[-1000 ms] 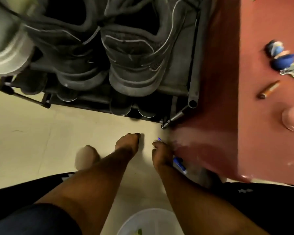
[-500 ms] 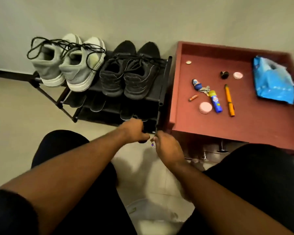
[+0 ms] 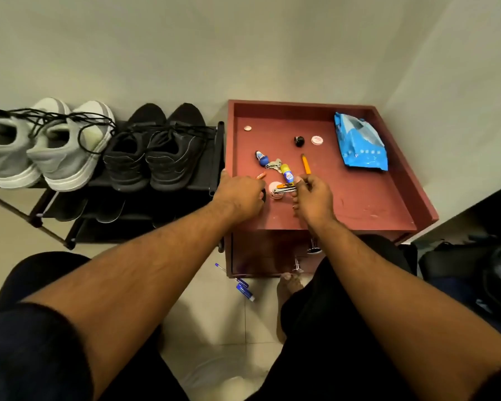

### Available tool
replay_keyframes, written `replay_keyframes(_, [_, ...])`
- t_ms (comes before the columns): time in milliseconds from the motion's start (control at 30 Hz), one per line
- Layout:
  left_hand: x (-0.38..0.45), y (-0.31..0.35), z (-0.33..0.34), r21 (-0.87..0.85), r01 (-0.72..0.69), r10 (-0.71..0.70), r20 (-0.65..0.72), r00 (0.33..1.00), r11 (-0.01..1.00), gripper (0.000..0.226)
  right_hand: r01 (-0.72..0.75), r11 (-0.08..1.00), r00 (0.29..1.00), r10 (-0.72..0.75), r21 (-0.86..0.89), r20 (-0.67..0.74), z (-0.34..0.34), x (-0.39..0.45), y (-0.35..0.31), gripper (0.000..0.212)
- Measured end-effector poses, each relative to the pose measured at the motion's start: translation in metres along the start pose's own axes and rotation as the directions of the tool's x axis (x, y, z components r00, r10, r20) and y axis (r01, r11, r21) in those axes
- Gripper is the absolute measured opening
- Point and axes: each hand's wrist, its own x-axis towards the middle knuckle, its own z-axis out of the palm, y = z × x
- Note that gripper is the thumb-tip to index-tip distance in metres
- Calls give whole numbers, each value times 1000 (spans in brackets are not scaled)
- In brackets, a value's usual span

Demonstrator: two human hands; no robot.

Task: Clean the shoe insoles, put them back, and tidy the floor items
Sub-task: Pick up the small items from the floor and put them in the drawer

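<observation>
My right hand (image 3: 314, 199) is over the red side table (image 3: 368, 204), fingers pinched on a silver-and-orange nail clipper (image 3: 284, 189). My left hand (image 3: 239, 195) is at the table's left edge, curled around a small dark object (image 3: 263, 195) that is mostly hidden. Grey shoes (image 3: 41, 151) and black shoes (image 3: 156, 157) stand on the black rack (image 3: 217, 157). Dark insoles (image 3: 70, 209) lie on the shelf below. Blue pens (image 3: 243, 288) lie on the floor by the table's foot.
On the table lie keys with a blue fob (image 3: 262, 159), a yellow-blue tube (image 3: 287, 173), an orange pen (image 3: 306, 164), a pink lid (image 3: 317, 140), a black knob (image 3: 299, 140), a coin (image 3: 247, 128) and a blue packet (image 3: 359, 146). A dark bag (image 3: 480, 273) sits at the right.
Both hands have risen from the floor beside the rack to the table top. The right hand now holds the nail clipper, and the blue pens stay on the floor.
</observation>
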Motion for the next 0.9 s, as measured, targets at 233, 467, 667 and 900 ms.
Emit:
replay_keyframes(233, [4, 0, 12, 51, 16, -18, 36, 999, 999, 46, -65, 947, 997, 53, -316, -48, 12, 0, 31, 10])
replay_keyframes(467, [-87, -27, 71, -590, -44, -436, -642, 630, 806, 18, 145, 939, 986, -163, -313, -33, 37, -79, 47, 20])
replay_keyframes(667, [-102, -55, 211, -311, 521, -359, 450, 818, 795, 21, 105, 754, 828, 295, -649, 477, 113, -128, 143, 21])
replay_keyframes(900, [-59, -71, 292, 19, 167, -132, 702, 699, 986, 38, 119, 521, 629, 619, -845, 470, 150, -101, 239, 30])
